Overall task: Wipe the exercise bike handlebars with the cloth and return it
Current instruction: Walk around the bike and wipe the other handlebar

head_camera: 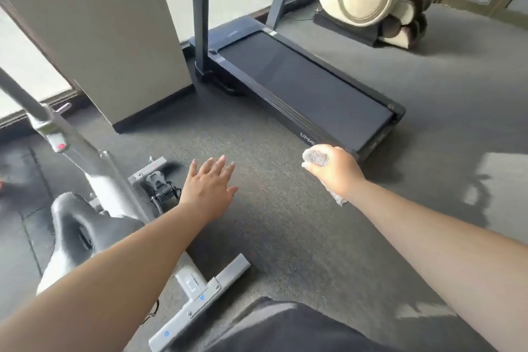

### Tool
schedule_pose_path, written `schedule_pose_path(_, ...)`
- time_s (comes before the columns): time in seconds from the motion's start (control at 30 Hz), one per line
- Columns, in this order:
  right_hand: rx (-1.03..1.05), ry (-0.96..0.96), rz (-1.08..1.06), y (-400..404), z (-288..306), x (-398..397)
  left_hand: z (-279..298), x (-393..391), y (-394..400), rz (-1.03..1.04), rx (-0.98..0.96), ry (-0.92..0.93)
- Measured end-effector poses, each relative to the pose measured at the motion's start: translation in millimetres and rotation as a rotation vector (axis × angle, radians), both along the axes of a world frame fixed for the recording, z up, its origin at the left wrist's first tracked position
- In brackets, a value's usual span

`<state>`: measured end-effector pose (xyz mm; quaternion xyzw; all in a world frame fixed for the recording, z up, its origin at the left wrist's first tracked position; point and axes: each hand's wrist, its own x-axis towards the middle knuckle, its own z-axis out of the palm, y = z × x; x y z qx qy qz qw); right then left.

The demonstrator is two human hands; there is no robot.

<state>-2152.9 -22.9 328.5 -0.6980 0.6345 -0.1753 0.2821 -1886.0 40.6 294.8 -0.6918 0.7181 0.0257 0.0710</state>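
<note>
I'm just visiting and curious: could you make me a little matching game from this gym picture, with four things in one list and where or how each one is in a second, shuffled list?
Things:
1. cloth
2. left hand
3. treadmill
4. bike saddle

Descriptions:
A. black, at the lower left, beside the left forearm
B. bunched up and gripped in the right hand
C. dark belt, lying on the floor ahead
D. held out above the floor, fingers spread, holding nothing

Pairs: 1-B, 2-D, 3-C, 4-A
</note>
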Motion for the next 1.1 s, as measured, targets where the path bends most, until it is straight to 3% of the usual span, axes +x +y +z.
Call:
schedule_pose_path(0.43, 0.038, 0.084, 0.174, -180.6, 17.1, 112.5, 9.8, 93.8, -134.7, 0.192, -0.020, 0.020)
schedule_pose_path(1.1, 0.000, -0.031, 0.647, -431.3, 13.0, 329.9, 21.4, 246.7, -287.6, 0.624, -0.106, 0.022)
